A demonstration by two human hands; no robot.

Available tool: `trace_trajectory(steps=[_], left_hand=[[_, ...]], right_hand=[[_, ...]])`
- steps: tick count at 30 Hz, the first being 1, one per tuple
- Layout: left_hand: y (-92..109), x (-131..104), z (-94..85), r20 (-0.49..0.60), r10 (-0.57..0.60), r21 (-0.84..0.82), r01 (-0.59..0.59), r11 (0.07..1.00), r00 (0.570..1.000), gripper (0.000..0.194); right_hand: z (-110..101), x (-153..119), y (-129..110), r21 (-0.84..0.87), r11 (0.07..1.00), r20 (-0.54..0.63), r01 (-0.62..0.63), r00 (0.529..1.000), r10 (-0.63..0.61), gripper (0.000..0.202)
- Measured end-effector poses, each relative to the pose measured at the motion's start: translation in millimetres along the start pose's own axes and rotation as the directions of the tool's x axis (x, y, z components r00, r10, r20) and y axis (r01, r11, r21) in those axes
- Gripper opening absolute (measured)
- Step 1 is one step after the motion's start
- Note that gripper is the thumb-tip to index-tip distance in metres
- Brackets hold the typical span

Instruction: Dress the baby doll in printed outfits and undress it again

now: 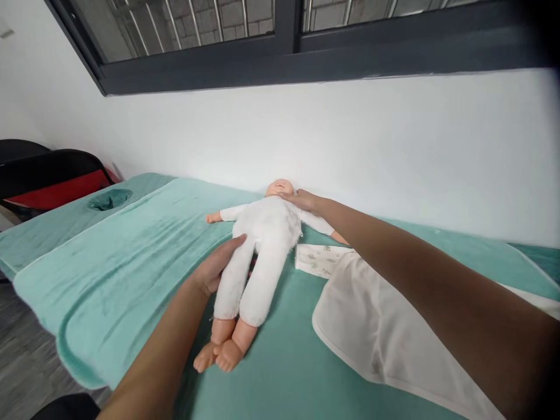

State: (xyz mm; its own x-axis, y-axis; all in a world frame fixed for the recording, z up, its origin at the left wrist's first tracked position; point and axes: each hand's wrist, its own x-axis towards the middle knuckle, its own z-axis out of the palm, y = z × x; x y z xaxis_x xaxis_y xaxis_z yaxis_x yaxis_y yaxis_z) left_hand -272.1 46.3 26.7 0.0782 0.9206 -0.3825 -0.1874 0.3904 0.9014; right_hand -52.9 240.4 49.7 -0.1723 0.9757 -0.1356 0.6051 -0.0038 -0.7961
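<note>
A baby doll with a white cloth body lies face up on the green bed cover, its head by the wall and its bare feet towards me. My left hand is around the doll's hip and upper leg on the left side, some fingers hidden under it. At the doll's neck and shoulder, my right hand rests with its fingers partly out of sight behind the chin. Right of the doll lies a white cloth with a printed band, partly under my right forearm.
A white wall with a dark-framed window rises behind the bed. Black chairs with something red stand at the far left. The bed has a round hole near its left end.
</note>
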Motion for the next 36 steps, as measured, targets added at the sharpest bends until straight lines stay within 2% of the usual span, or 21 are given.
trace_trajectory(steps=[3, 5, 7, 10, 13, 16, 18, 20, 23, 25, 27, 29, 32, 34, 36], left_hand=[[-3.9, -12.5, 30.7, 0.044, 0.021, -0.049, -0.019, 0.999, 0.999, 0.049], [-12.9, -23.1, 63.2, 0.086, 0.07, -0.089, -0.062, 0.994, 0.994, 0.047], [-27.7, -34.8, 103.9, 0.126, 0.113, -0.124, -0.098, 0.987, 0.986, 0.046], [-56.1, -53.3, 171.1, 0.206, 0.121, -0.147, -0.091, 0.985, 0.971, 0.051], [-82.9, -68.5, 232.5, 0.317, 0.091, -0.143, -0.048, 0.989, 0.944, 0.06], [-103.0, -75.4, 278.2, 0.373, 0.068, -0.117, -0.026, 0.993, 0.925, 0.065], [-112.2, -75.1, 297.2, 0.365, 0.068, -0.089, -0.038, 0.995, 0.929, 0.064], [-118.1, -72.5, 307.2, 0.336, 0.079, -0.053, -0.066, 0.996, 0.938, 0.062], [-122.2, -69.1, 310.7, 0.318, 0.053, 0.015, -0.061, 0.998, 0.947, 0.063], [-123.6, -69.3, 309.1, 0.326, 0.02, 0.052, -0.039, 0.998, 0.945, 0.064], [-124.3, -70.3, 306.0, 0.314, 0.017, 0.081, -0.045, 0.996, 0.949, 0.065], [-122.5, -69.0, 301.4, 0.289, 0.025, 0.119, -0.062, 0.991, 0.957, 0.064], [-111.7, -56.3, 293.0, 0.263, 0.034, 0.315, -0.12, 0.942, 0.964, 0.064], [-100.9, -39.6, 288.5, 0.239, 0.133, 0.532, -0.244, 0.811, 0.962, 0.063], [-92.2, -19.3, 286.3, 0.201, 0.301, 0.697, -0.352, 0.625, 0.932, 0.057]], right_hand=[[-36.3, -24.6, 1.3, -0.036, 0.999, -0.033, -0.015, 0.999, 0.014, 0.101], [-72.0, -48.7, 10.4, -0.049, 0.998, -0.055, -0.027, 0.998, 0.025, 0.109], [-113.3, -78.3, 28.3, -0.041, 0.998, -0.05, -0.04, 0.998, 0.038, 0.112], [-174.4, -127.3, 70.3, -0.036, 0.998, -0.019, -0.057, 0.998, 0.056, 0.108], [-221.6, -170.8, 120.6, -0.06, 0.996, -0.058, -0.07, 0.996, 0.066, 0.099], [-246.9, -198.4, 166.9, -0.093, 0.992, -0.127, -0.08, 0.99, 0.068, 0.094], [-251.4, -206.2, 191.8, -0.125, 0.99, -0.126, -0.071, 0.991, 0.055, 0.092], [-248.8, -206.8, 211.2, -0.139, 0.989, -0.098, -0.051, 0.994, 0.038, 0.09], [-242.7, -200.6, 229.9, -0.135, 0.99, -0.071, -0.043, 0.997, 0.034, 0.092], [-244.3, -197.2, 234.2, -0.147, 0.988, -0.066, -0.049, 0.997, 0.039, 0.097], [-251.9, -197.9, 230.4, -0.257, 0.964, -0.079, -0.064, 0.996, 0.045, 0.099], [-260.6, -203.4, 217.5, -0.43, 0.9, -0.13, -0.073, 0.991, 0.019, 0.092], [-256.8, -215.1, 184.1, -0.587, 0.81, -0.219, -0.014, 0.965, -0.142, 0.067], [-234.5, -218.7, 158.6, -0.634, 0.766, -0.196, 0.104, 0.937, -0.289, 0.05], [-198.7, -215.3, 135.6, -0.698, 0.672, -0.046, 0.248, 0.921, -0.387, 0.046]])
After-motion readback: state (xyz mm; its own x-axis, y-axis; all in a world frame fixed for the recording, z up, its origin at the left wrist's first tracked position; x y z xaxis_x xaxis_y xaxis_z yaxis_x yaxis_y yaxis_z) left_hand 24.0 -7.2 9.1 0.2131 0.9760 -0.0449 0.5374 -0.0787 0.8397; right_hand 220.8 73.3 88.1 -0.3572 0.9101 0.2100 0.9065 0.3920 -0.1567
